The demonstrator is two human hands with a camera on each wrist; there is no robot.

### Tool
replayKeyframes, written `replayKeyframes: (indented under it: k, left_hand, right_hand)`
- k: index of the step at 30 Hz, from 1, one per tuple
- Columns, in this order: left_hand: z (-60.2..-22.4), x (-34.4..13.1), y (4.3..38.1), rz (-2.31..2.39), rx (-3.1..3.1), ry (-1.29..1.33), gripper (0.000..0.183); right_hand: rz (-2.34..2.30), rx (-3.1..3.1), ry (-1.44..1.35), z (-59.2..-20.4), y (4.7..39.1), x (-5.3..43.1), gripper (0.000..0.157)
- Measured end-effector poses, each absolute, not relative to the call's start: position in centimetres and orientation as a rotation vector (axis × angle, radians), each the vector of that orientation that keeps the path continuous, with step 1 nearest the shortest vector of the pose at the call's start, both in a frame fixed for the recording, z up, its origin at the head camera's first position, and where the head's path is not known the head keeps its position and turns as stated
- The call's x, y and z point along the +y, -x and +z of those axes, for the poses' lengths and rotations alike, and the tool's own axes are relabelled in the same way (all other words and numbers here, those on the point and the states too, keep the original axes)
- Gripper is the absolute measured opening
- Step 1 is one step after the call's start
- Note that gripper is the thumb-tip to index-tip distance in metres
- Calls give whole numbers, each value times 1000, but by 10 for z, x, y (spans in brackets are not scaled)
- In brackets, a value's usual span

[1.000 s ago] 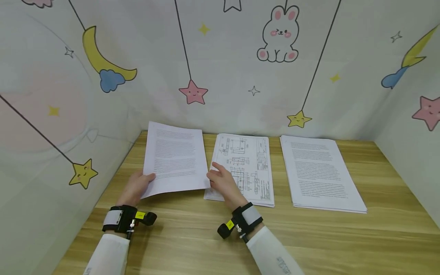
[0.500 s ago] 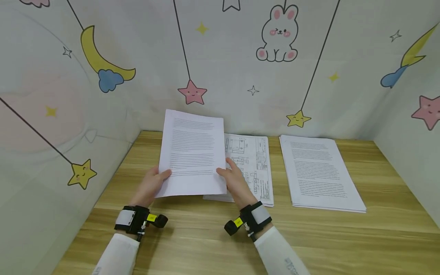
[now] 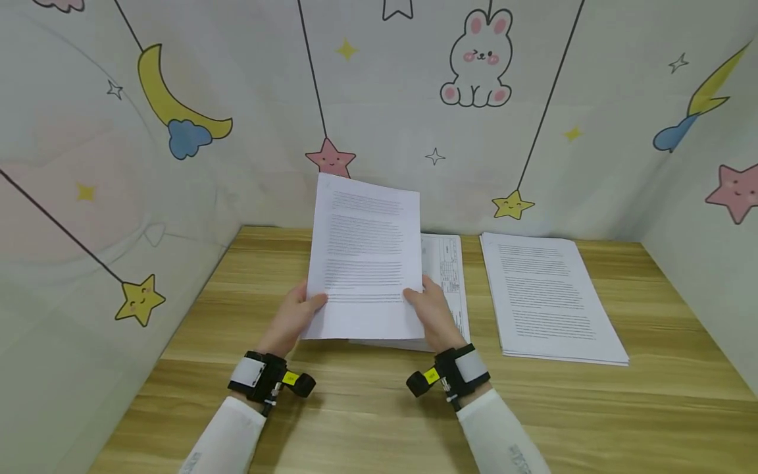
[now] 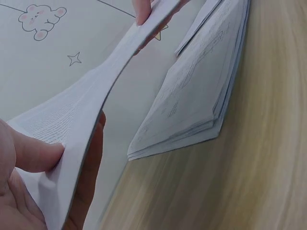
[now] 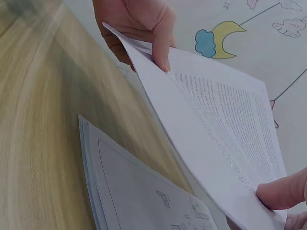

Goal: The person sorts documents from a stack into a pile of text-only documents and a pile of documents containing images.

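Note:
A thin stack of printed text sheets (image 3: 367, 263) is held up off the table, tilted, its top edge overlapping the wall. My left hand (image 3: 291, 316) grips its lower left edge, thumb on the front and fingers behind. On the lower right edge my right hand (image 3: 437, 315) pinches it the same way. In the left wrist view the held sheets (image 4: 98, 91) bow slightly. Below and behind them lies a stack of technical drawings (image 3: 447, 270), largely covered in the head view; its layered edges show in the left wrist view.
Another stack of text pages (image 3: 551, 296) lies to the right on the wooden table (image 3: 367, 421). A white cloth wall (image 3: 391, 79) with cartoon figures stands behind the table and continues along both sides.
Both hands have carried the text sheets rightward and up, from left of the drawings to in front of them. The two stacks on the table stay in place.

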State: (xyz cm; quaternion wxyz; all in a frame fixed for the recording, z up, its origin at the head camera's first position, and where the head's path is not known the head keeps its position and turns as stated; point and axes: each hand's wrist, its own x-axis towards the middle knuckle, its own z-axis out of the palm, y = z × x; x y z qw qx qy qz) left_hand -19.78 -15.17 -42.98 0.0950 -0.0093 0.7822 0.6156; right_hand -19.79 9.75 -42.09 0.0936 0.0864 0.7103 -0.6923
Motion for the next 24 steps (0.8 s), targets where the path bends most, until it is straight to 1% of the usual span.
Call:
replayKeyframes:
  k: [2,5,10,14,24]
  left_hand:
    - [-428,-144,198,1827,2318,-27,46]
    - [-425,-134,198,1823,2322,-76,48]
    - [-425,-118,202,1803,2330,-119,48]
    - [-426,-105,207,1821,2329,-137,44]
    - [-422,-73,216,1817,2348,-131,39]
  right_hand:
    - [-2036,2140,-268,-421,199,105,47]
    - [-2029,2183,-274,-420,199,115,44]
    - [-2054,2245,-276,-419,200,128,45]
    - [-2084,2298,-276,-420,200,138,45]
    - [-2002,2400,-400,-418,200,169,47]
